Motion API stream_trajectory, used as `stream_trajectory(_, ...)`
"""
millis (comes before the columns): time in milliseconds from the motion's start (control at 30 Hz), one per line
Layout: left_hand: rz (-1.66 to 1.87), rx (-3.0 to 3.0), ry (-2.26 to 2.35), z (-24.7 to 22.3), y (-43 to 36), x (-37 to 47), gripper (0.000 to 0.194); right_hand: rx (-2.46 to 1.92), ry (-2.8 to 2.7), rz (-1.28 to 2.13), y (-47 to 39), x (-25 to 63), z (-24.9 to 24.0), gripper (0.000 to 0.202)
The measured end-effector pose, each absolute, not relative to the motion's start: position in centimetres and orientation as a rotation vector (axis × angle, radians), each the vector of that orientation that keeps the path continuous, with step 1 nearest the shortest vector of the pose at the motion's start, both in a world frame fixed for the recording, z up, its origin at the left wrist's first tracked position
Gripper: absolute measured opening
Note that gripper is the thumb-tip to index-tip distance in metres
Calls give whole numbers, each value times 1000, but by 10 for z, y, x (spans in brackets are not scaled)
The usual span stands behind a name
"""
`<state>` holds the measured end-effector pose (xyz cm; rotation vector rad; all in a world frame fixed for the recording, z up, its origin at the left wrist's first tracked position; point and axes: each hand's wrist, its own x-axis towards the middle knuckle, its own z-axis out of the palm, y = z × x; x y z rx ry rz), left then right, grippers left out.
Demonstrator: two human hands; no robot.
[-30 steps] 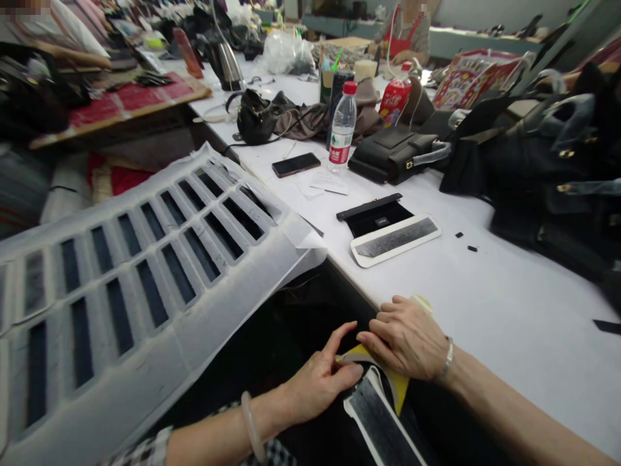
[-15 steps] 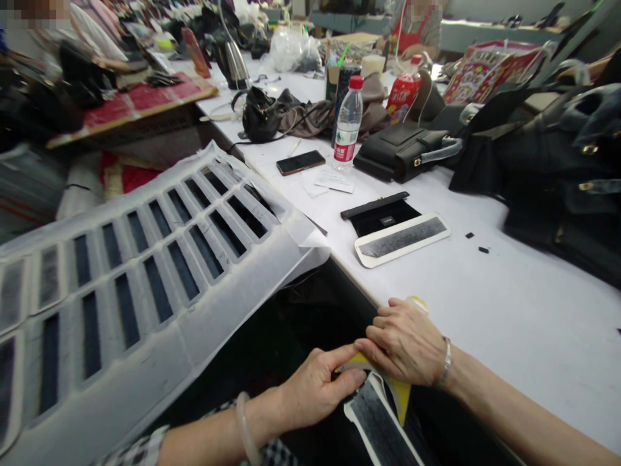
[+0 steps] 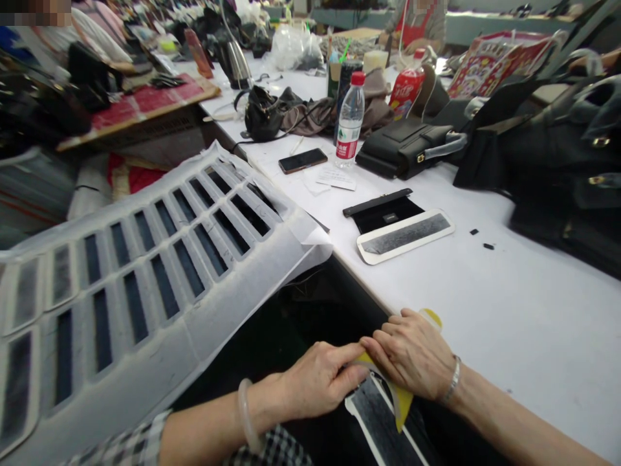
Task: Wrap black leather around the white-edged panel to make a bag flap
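Observation:
At the table's near edge, my left hand [image 3: 323,382] pinches the upper end of a long panel [image 3: 383,421] with a dark streaked middle and a pale border. My right hand [image 3: 414,356], beside it and touching its fingers, is closed around a curled yellow strip [image 3: 403,408] that looks like backing paper. One end of this strip pokes out past the right knuckles; the rest bends down over the panel. My fingers hide where strip and panel meet. A similar pale-bordered panel [image 3: 412,234] lies on the table, against an open black case piece [image 3: 388,213].
On the left, a pale sheet [image 3: 194,336] bears rows of dark panels. The white table [image 3: 533,323] holds a phone [image 3: 303,160], a water bottle [image 3: 349,123], a black handbag [image 3: 407,149] and small black bits. More black bags [image 3: 572,175] crowd the right. Other people sit farther back.
My right hand has shifted slightly right and down with the yellow strip, whose curled part sits a little lower over the panel. My left hand keeps its pinch. The view has tilted slightly.

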<state>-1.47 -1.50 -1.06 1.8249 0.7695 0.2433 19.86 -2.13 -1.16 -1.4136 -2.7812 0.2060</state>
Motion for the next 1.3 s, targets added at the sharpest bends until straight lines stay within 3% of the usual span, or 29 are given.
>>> stream_trajectory(433,254,1956,674,-18,-15,-20,24,-1706,-2568,322,-55,188,-16,52)
stream_trajectory(700,189,1378,614,-28,0,-11,55,-2036,-2392,496,-79,180,-9,62)
stream_trajectory(867,163,1165,654,-32,10,-2,41,-2338,-2086,719,-101,208,-7,75)
stream_trajectory(967,124,1178,658,-32,14,0,43,-2475,-1530,1030,-108,224,-8,80)
stream_trajectory(1067,86,1196,686,-28,15,2,43,-2296,-1130,1280,-104,221,-5,85)
stream_trajectory(1300,14,1253,704,-23,15,7,42,-1737,-1222,1589,-79,194,0,83)
